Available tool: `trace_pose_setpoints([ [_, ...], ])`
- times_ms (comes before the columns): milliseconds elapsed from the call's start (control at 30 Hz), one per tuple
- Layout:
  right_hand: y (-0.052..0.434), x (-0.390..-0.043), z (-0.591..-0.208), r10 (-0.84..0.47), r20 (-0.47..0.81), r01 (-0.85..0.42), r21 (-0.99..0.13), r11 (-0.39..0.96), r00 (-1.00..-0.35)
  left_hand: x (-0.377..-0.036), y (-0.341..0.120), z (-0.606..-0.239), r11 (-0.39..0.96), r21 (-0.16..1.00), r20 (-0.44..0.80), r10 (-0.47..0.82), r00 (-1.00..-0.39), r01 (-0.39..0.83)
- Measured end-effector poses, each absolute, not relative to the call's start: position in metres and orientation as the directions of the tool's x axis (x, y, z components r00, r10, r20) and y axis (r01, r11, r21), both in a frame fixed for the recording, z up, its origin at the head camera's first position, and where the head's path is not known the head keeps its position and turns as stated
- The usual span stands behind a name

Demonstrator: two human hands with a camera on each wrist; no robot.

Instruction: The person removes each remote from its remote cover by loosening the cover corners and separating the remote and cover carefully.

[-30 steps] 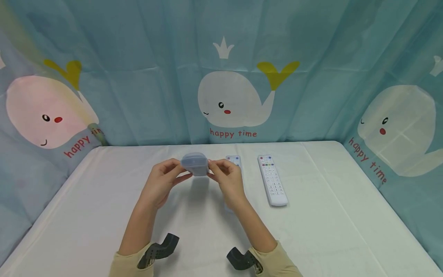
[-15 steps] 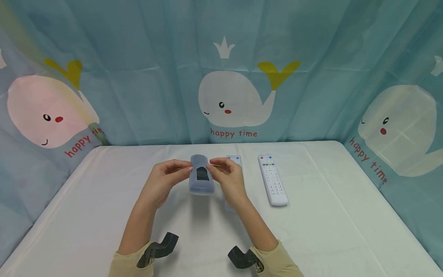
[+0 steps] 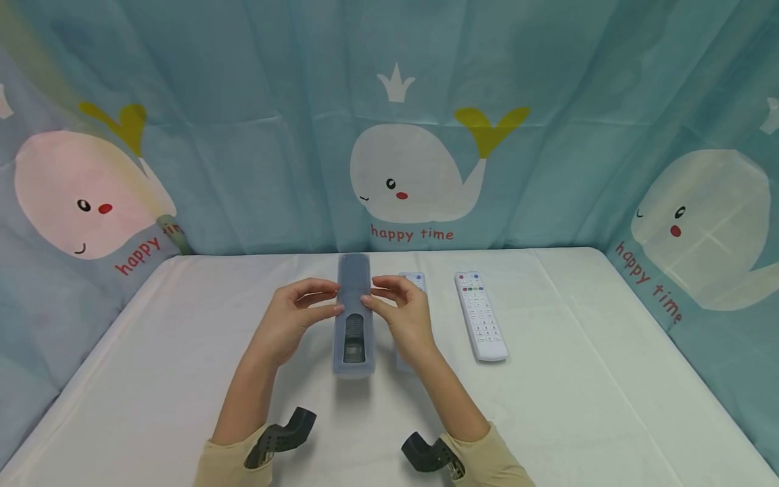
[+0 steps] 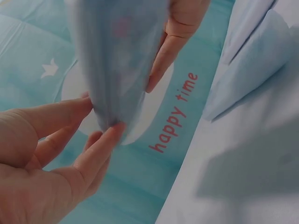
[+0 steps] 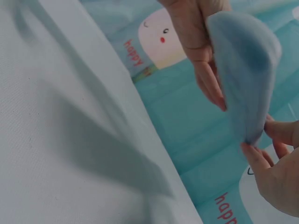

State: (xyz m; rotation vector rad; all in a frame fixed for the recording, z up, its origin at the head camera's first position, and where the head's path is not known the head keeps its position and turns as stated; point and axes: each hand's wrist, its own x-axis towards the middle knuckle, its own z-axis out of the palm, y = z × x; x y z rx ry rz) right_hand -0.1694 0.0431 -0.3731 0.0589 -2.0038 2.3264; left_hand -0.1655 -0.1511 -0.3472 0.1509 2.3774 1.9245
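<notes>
A remote control [image 3: 353, 284] in a translucent bluish cover hangs above the table, its back towards the head camera. A dark window [image 3: 354, 338] shows in the lower part of that back. My left hand [image 3: 298, 318] pinches the remote's left edge between thumb and fingers. On the opposite edge, my right hand [image 3: 404, 311] pinches it likewise. Motion blurs the remote in both wrist views. Partly hidden behind my right hand and forearm, a bluish-white remote [image 3: 415, 279] lies on the table. Farther right lies a white remote [image 3: 481, 318], buttons up.
A white cloth covers the table [image 3: 578, 379]. Behind it and at both sides hangs a blue-green curtain [image 3: 274, 189] printed with whales. Black curved pieces [image 3: 282, 436] are fixed at both sleeve cuffs.
The held remote has tilted from nearly end-on to showing its whole back, with its near end swinging down towards me. Both hands keep their hold. The other remotes have stayed in place.
</notes>
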Motion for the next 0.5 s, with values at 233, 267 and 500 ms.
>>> trace_pose_setpoints([
  [233, 0.0438, -0.1692, -0.3727, 0.019, 0.057, -0.059, -0.989, -0.136, -0.998, -0.1665, -0.1484, -0.3491, 0.211, 0.977, -0.001, 0.148, -0.989, 0.031],
  [267, 0.0439, -0.1694, -0.3731, 0.015, 0.053, -0.055, -0.990, -0.133, -0.998, -0.1665, -0.1481, -0.3492, 0.211, 0.977, -0.002, 0.148, -0.989, 0.029],
  [500, 0.0446, -0.1707, -0.3745, 0.005, 0.043, -0.043, -0.991, -0.126, -0.999, -0.1662, -0.1474, -0.3489, 0.223, 0.975, -0.016, 0.147, -0.989, 0.018],
])
